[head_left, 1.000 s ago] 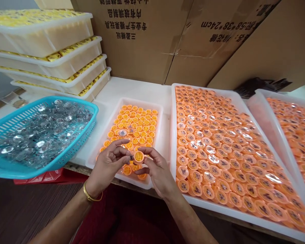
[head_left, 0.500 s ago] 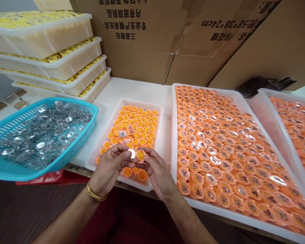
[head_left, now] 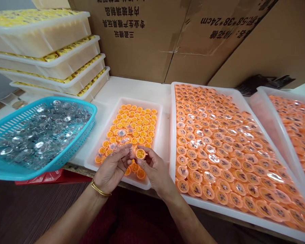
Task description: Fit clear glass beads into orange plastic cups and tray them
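Note:
My right hand (head_left: 155,171) pinches a small orange cup (head_left: 140,154) with yellow filling, held over the near end of a small white tray (head_left: 157,112) of similar open orange cups. My left hand (head_left: 112,167), with a gold bangle at the wrist, has its fingers curled right beside the cup, fingertips touching its left edge; a small clear lid seems to sit between them, hard to make out. Both hands meet above the tray's front rim.
A blue basket (head_left: 5,171) of clear plastic lids stands at the left. A large white tray (head_left: 173,135) of sealed orange cups lies at the right, another tray (head_left: 259,105) beyond it. Stacked white trays (head_left: 73,44) with yellow pieces and cardboard boxes (head_left: 147,44) fill the back.
Both hands stayed together over the small tray's near end, shifting slightly. The left fingers brought a clear lid up to the orange cup and now press at its edge.

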The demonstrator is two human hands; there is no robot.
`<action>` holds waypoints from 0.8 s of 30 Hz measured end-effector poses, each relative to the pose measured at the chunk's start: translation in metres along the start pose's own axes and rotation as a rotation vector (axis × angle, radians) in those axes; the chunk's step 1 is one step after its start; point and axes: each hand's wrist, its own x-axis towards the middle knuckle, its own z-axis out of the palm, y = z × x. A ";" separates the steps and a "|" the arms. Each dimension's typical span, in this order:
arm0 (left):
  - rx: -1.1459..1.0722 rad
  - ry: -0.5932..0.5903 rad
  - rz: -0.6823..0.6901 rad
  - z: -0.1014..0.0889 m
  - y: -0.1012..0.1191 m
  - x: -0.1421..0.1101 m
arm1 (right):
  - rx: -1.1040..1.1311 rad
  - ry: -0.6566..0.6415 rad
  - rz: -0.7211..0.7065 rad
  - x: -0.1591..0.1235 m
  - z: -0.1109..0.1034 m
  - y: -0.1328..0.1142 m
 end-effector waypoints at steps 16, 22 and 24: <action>0.537 0.094 0.401 0.018 -0.019 -0.004 | -0.180 0.134 -0.104 -0.004 0.003 0.009; 0.502 0.103 0.327 0.015 -0.017 0.001 | -0.209 0.172 -0.135 -0.004 0.004 0.005; 0.404 0.076 0.265 0.014 -0.017 0.000 | -0.225 0.172 -0.139 -0.004 0.004 0.005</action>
